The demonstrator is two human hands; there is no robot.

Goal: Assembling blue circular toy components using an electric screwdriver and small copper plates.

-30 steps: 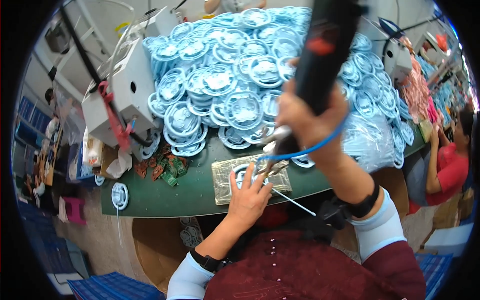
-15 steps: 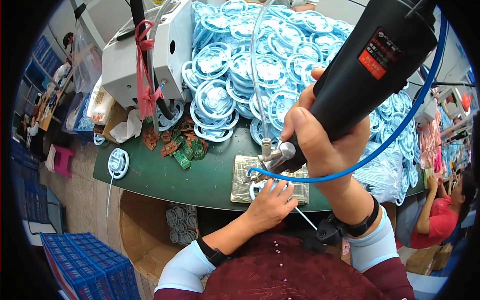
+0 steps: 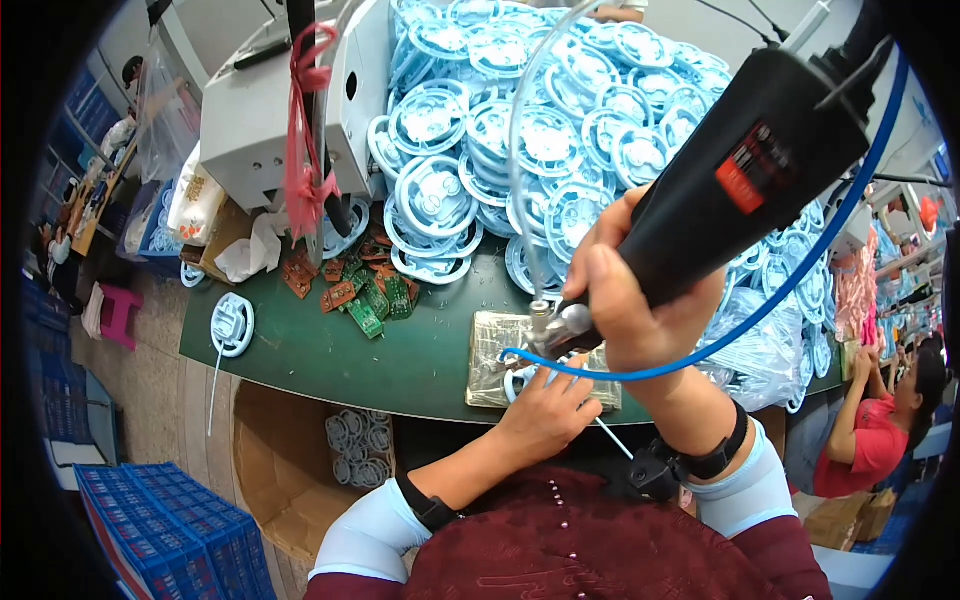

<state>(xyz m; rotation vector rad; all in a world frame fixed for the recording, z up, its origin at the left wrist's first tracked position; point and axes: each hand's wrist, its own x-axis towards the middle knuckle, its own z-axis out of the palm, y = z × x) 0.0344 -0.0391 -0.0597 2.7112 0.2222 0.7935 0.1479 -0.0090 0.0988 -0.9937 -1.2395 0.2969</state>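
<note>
One pale-blue wheel (image 3: 510,386) lies partly under the left hand (image 3: 546,416).

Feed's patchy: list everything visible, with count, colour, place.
Table: one, green, centre
Wheels: many, pale blue, mostly on table
Block: one, gold, near edge
Boards: several, green, orange, mid-left
Machine: one, grey-white, rear left
Carton: one, brown, below table
Crates: several, blue, lower left
Stool: one, pink, far left
Co-worker: one, red-topped, right
Driver: one, black, above block
Cord: one, blue, beside driver
Left grip: one, bare, on wheel
Right grip: one, bare, around driver
</note>
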